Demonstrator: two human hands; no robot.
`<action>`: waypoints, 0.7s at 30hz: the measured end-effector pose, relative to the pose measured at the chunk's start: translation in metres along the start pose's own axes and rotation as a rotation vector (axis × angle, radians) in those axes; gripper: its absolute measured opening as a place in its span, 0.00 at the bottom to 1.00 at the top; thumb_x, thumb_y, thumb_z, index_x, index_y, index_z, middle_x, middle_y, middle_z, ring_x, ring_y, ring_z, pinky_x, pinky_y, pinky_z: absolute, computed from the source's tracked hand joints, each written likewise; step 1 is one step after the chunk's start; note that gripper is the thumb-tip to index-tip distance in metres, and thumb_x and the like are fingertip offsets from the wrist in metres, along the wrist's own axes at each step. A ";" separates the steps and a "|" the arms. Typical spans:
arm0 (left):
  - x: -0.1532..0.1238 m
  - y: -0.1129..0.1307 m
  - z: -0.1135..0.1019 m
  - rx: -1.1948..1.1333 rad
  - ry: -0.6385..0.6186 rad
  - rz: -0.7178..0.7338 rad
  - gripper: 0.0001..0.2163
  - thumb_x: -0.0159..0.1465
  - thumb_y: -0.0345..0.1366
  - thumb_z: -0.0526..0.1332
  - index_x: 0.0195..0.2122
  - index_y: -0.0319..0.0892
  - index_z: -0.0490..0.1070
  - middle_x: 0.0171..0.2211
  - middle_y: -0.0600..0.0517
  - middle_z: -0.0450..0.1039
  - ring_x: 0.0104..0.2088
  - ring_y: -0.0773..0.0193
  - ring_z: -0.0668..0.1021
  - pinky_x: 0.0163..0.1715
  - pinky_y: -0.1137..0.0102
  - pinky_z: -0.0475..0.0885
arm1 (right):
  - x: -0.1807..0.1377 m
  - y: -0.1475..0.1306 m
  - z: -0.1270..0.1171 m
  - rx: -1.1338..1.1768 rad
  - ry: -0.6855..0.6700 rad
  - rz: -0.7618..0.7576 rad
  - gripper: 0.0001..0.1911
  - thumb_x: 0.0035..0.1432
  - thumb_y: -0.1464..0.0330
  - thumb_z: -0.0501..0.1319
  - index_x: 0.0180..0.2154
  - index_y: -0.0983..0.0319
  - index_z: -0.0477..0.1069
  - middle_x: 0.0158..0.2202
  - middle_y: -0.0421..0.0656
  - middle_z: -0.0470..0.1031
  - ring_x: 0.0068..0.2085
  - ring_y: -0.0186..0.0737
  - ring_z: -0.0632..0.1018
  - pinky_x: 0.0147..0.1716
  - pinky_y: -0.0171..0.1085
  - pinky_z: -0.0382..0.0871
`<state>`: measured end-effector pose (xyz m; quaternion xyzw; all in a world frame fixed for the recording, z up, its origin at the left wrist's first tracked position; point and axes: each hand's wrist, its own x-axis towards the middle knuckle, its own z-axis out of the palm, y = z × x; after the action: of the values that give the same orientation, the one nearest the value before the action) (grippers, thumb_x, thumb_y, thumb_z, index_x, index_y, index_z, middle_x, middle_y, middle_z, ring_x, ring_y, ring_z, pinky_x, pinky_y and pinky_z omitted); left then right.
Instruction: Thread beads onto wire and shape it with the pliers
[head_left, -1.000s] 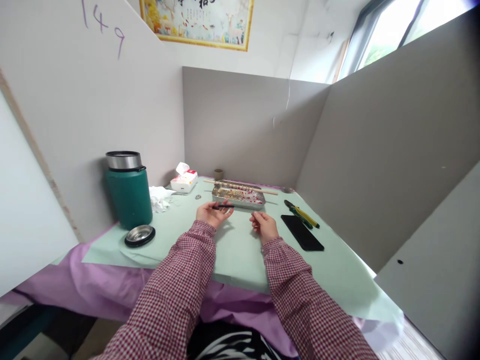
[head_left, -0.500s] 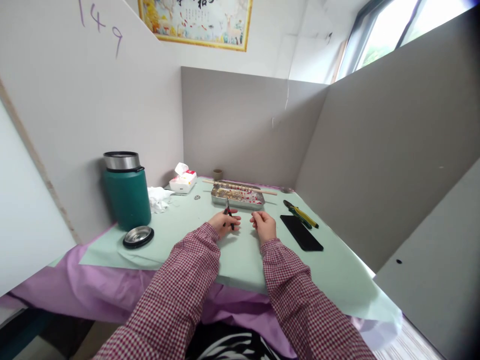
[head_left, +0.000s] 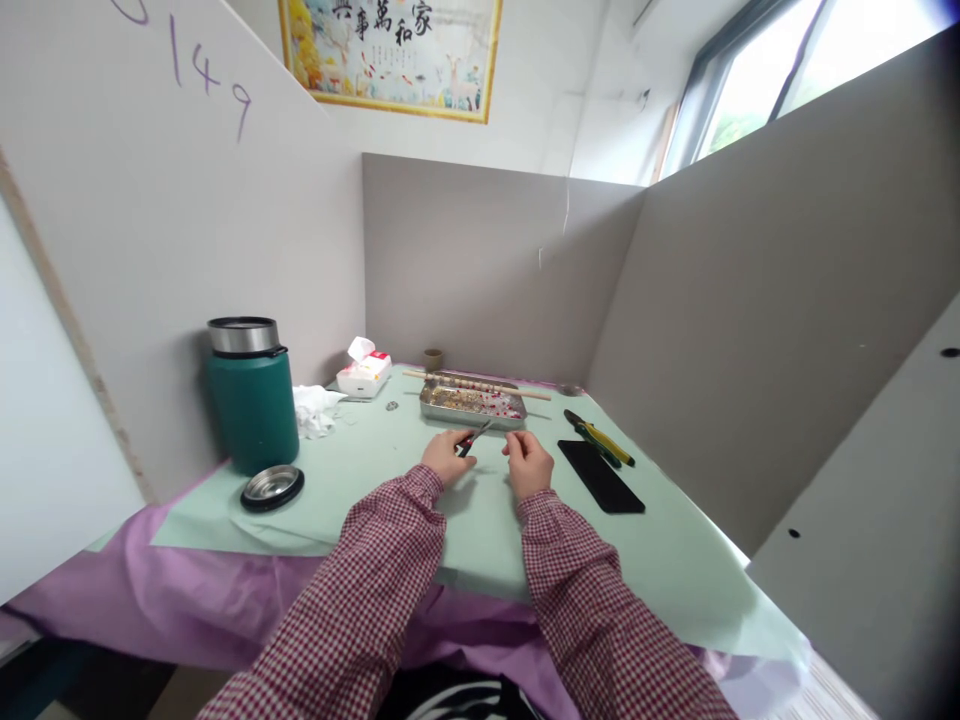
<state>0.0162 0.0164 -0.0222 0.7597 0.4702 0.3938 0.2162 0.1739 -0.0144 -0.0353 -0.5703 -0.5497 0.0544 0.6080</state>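
My left hand (head_left: 445,458) is closed around a pair of small pliers (head_left: 470,441) with dark and red handles; their metal tips point up and to the right. A short gap to the right, my right hand (head_left: 530,464) is pinched, thumb against fingers. Whatever it holds, if anything, is too small to make out. Just beyond both hands lies a shallow metal tray (head_left: 469,418) with many small red and gold-coloured bits in it. Across the tray rests a long wooden stick (head_left: 534,396) carrying small pieces along its middle.
At the left stand a green flask (head_left: 255,410), its upturned lid (head_left: 273,487), crumpled tissues (head_left: 315,408) and a tissue pack (head_left: 364,375). On the right are a black flat slab (head_left: 601,477) and yellow-green pliers (head_left: 600,438). Grey partitions (head_left: 495,260) enclose the table.
The pliers in my left hand have turned from pointing upward to pointing right, toward my right hand. My right hand stays pinched. The camera view has tilted slightly upward.
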 end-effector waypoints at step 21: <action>-0.004 0.006 0.001 0.053 -0.128 0.066 0.22 0.48 0.36 0.61 0.46 0.41 0.71 0.34 0.50 0.74 0.33 0.61 0.73 0.36 0.70 0.66 | -0.001 0.002 0.000 -0.133 -0.018 -0.042 0.14 0.55 0.61 0.51 0.31 0.60 0.71 0.23 0.39 0.74 0.25 0.35 0.73 0.29 0.32 0.62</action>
<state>0.0190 0.0100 -0.0200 0.8038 0.4403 0.3389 0.2127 0.1745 -0.0145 -0.0375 -0.5972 -0.5696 0.0100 0.5646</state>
